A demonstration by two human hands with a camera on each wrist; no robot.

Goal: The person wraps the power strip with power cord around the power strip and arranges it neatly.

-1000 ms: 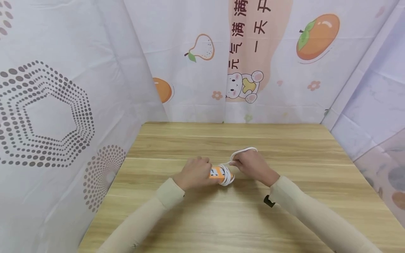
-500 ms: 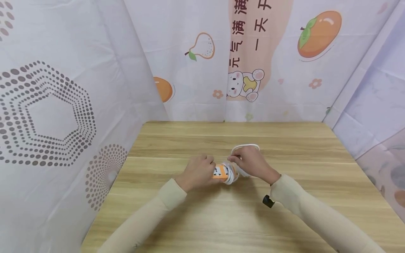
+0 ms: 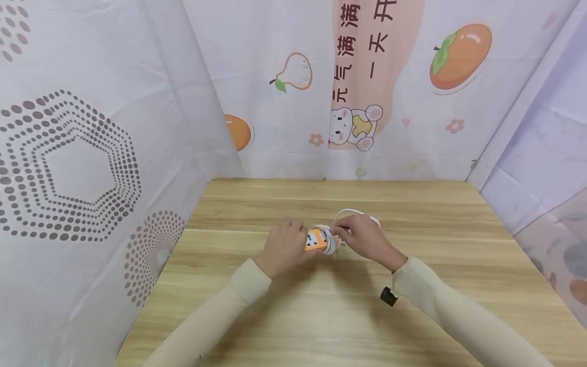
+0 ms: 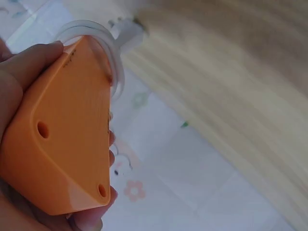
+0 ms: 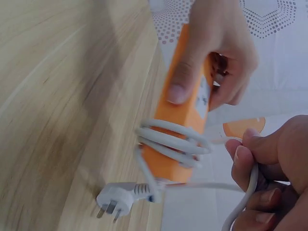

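Note:
An orange power strip point(image 3: 316, 239) with white socket faces is gripped by my left hand point(image 3: 284, 247), its thumb along one side and the fingers round the other, in the right wrist view. Several turns of white cord point(image 5: 168, 139) wrap round its free end. My right hand point(image 3: 365, 237) pinches the cord between thumb and fingertips, just right of the wrapped end. A stretch of cord also runs through its curled fingers. A white plug point(image 5: 115, 198) with metal prongs hangs beside the strip's wrapped end. In the left wrist view, the strip's plain orange back point(image 4: 77, 130) shows two screw holes.
The strip is held over a wood-grain table point(image 3: 302, 321). Printed white curtains point(image 3: 275, 127) stand along the table's back and sides. A dark object point(image 3: 389, 296) sits at the right sleeve's cuff.
The wrapped end of the power strip has swung a little right, then up toward the right hand. The right hand keeps its pinch on the cord, and the left hand its grip.

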